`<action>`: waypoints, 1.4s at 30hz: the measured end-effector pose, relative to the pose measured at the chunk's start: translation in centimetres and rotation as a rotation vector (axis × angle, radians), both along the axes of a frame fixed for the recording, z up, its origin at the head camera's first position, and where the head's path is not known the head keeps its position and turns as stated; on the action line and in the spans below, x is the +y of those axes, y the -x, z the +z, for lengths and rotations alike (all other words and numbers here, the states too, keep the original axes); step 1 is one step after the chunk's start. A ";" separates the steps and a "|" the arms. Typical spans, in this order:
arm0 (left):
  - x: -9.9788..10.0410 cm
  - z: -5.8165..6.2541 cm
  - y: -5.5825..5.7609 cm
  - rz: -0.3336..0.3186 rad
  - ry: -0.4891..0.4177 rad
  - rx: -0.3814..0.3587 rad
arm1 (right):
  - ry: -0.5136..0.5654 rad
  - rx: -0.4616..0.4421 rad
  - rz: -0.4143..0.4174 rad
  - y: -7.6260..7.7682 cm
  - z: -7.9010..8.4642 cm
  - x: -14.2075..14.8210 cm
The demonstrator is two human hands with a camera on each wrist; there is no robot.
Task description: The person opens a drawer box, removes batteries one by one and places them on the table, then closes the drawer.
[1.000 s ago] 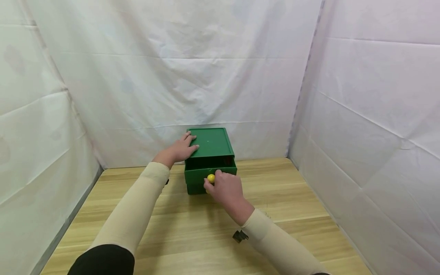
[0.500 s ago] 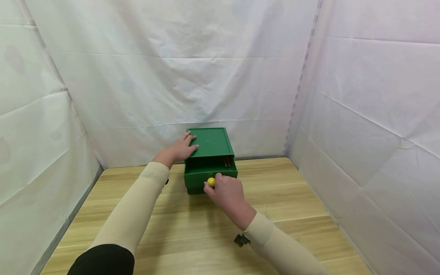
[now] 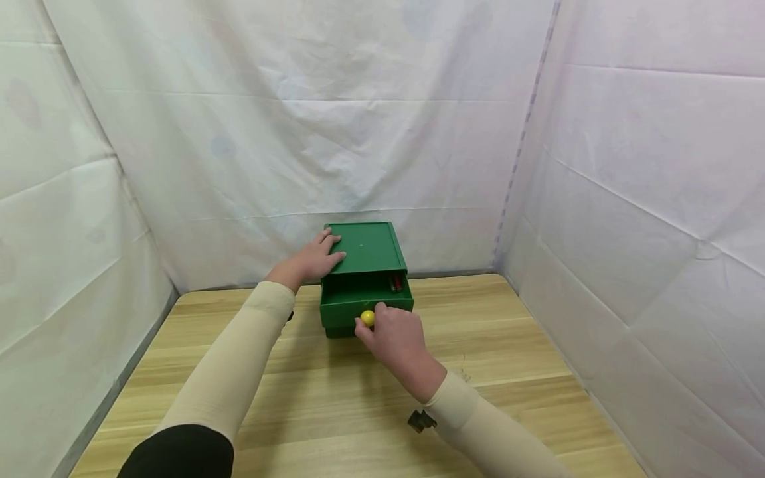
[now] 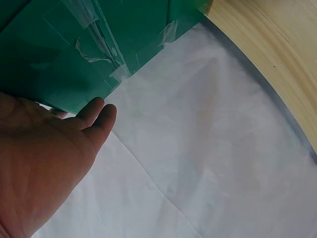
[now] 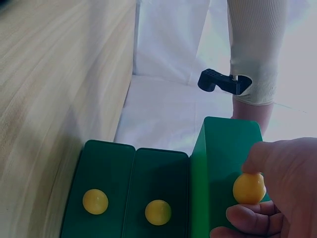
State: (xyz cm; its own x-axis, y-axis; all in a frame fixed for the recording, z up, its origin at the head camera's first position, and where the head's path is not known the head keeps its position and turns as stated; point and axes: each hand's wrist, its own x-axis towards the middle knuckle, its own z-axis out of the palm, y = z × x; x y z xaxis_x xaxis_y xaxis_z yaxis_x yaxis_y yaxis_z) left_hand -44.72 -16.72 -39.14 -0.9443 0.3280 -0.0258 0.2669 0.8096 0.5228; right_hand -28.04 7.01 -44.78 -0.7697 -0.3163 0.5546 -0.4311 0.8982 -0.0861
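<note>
A small green drawer cabinet [image 3: 370, 249] stands at the back of the table. Its top drawer [image 3: 337, 314] is pulled partway out, and slim red items [image 3: 396, 283] lie inside at the right. My right hand [image 3: 402, 335] pinches that drawer's round yellow knob [image 5: 249, 188] between thumb and curled fingers. Spread over the left edge of the cabinet top, my left hand [image 3: 315, 257] rests with fingers extended. In the left wrist view, the fingers [image 4: 101, 121] show at the edge of the green cabinet, where clear tape is stuck.
Below the pulled drawer, two closed drawers show in the right wrist view, each with a yellow knob [image 5: 158, 212]. White cloth [image 3: 358, 153] hangs behind and on both sides of the wooden table [image 3: 335, 411]. Thin wire-like strands [image 3: 464, 372] lie right of the cabinet.
The top drawer has come farther out toward me with my right hand on its knob, so the red items inside show more. My left hand has stayed on the cabinet top.
</note>
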 end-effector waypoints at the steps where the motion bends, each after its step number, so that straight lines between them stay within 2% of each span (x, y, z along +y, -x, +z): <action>1: -0.1 -0.2 0.3 0.001 -0.002 -0.007 | 0.002 0.004 0.005 0.0 0.0 0.0; 5: -0.2 -0.2 0.5 0.000 -0.005 -0.007 | 0.006 0.007 0.003 -0.1 0.1 -0.1; 9: 0.0 0.5 -0.9 -0.009 -0.001 0.025 | 0.002 0.012 -0.002 -0.2 0.1 -0.3; 12: 0.0 0.9 -1.6 -0.014 -0.023 0.037 | -0.003 0.023 -0.002 -0.2 0.0 -0.3; 21: 0.0 0.4 -0.6 0.004 0.012 0.012 | 0.000 0.041 0.014 -0.5 0.2 -0.1; 28: 0.1 0.8 -1.1 -0.002 0.003 0.023 | 0.010 0.025 0.018 -0.9 0.6 0.5; 31: 0.2 0.9 -1.4 -0.007 0.003 0.030 | 0.096 -0.005 0.075 -0.9 1.6 1.2; 36: 0.2 1.0 -1.7 -0.013 -0.011 0.038 | 0.247 -0.064 0.253 0.1 4.4 2.9; 39: 0.2 0.8 -1.5 -0.006 -0.008 0.032 | 0.236 -0.118 0.306 1.3 6.3 3.8; 42: 0.2 0.7 -1.2 0.003 -0.007 0.016 | 0.152 -0.189 0.317 2.7 7.8 4.2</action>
State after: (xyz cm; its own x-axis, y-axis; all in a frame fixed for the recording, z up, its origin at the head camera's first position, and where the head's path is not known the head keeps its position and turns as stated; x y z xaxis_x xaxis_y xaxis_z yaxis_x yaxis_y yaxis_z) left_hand -43.56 -16.54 -38.49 -0.9457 0.3248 -0.0087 0.2724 0.8072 0.5237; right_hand -30.77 11.25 -36.95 -0.7400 -0.4799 0.4712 -0.6489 0.6938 -0.3125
